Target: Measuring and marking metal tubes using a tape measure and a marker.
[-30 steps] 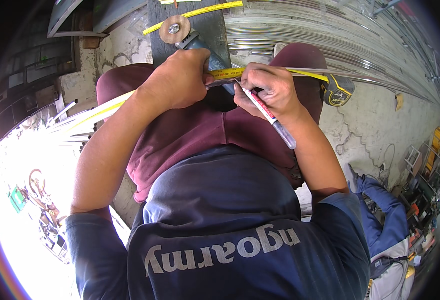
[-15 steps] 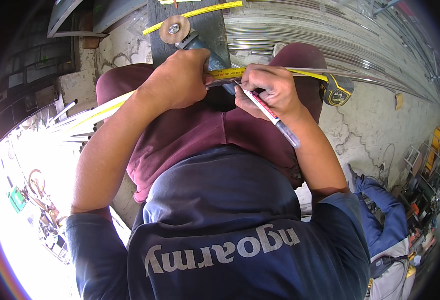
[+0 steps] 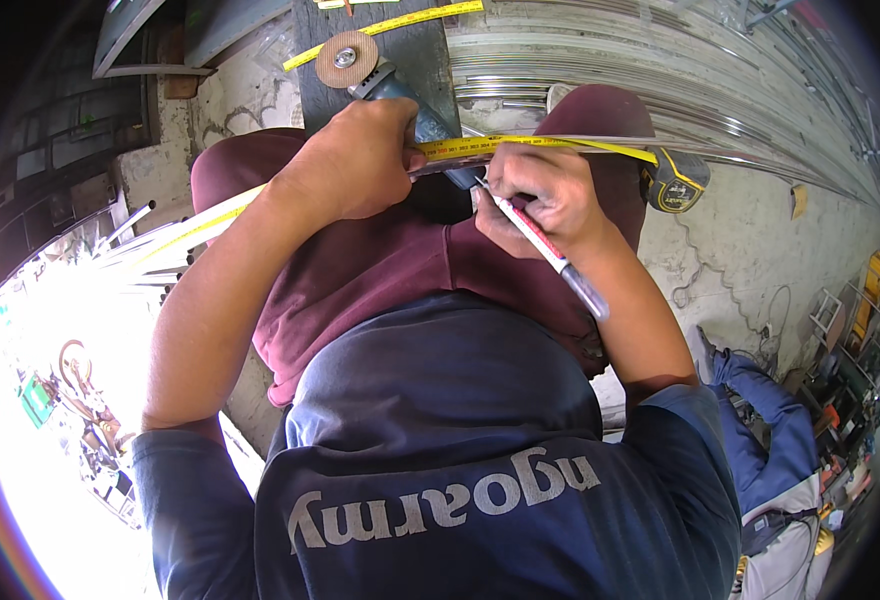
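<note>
Silvery metal bars [image 3: 580, 65] line the pale concrete floor [image 3: 750, 215] at upper right. At upper centre, our left hand [image 3: 365, 160] clasps a flat yellow measuring tape [image 3: 455, 148]; our right hand [image 3: 545, 195] pinches a slim white-and-red marker [image 3: 535, 232] below it.

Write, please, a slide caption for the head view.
Left hand holding a yellow measuring tape, right hand gripping a white marker, near a blue grinder.

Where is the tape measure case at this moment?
In the head view, the tape measure case is at upper right, beside the right knee and farther right than the right hand.
</note>
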Action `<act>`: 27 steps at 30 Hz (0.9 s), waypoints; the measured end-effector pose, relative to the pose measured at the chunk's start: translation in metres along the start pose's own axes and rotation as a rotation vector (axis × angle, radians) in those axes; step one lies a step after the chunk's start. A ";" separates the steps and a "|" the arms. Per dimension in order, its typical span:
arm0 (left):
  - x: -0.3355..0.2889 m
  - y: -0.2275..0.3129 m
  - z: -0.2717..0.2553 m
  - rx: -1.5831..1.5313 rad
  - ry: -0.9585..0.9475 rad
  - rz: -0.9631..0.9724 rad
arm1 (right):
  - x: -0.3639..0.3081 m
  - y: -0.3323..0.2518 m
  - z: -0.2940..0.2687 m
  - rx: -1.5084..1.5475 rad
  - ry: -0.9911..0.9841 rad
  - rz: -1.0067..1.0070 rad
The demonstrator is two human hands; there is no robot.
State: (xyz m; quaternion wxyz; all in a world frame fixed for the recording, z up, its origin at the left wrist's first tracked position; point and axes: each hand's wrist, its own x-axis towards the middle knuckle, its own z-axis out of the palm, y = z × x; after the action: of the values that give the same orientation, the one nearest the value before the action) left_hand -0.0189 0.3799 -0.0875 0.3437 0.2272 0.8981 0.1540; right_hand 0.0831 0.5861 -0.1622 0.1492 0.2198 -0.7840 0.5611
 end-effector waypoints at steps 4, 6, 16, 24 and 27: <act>0.001 0.002 -0.003 -0.014 -0.021 -0.009 | -0.010 -0.011 0.001 0.024 -0.013 -0.030; 0.001 0.003 -0.003 0.002 -0.018 -0.017 | -0.015 -0.015 0.001 0.000 -0.046 -0.051; 0.005 0.006 -0.006 0.048 -0.044 -0.029 | 0.008 -0.011 -0.021 -0.413 0.274 -0.149; 0.007 0.005 -0.007 0.054 -0.080 -0.033 | 0.016 -0.010 -0.025 -0.461 -0.219 0.233; 0.004 0.005 -0.010 0.040 -0.059 -0.024 | 0.021 -0.010 -0.023 -0.415 -0.180 0.198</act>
State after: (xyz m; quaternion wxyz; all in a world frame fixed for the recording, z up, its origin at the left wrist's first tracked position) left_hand -0.0271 0.3849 -0.0808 0.3672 0.2279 0.8931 0.1251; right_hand 0.0701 0.6019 -0.1365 0.0652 0.1558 -0.9103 0.3780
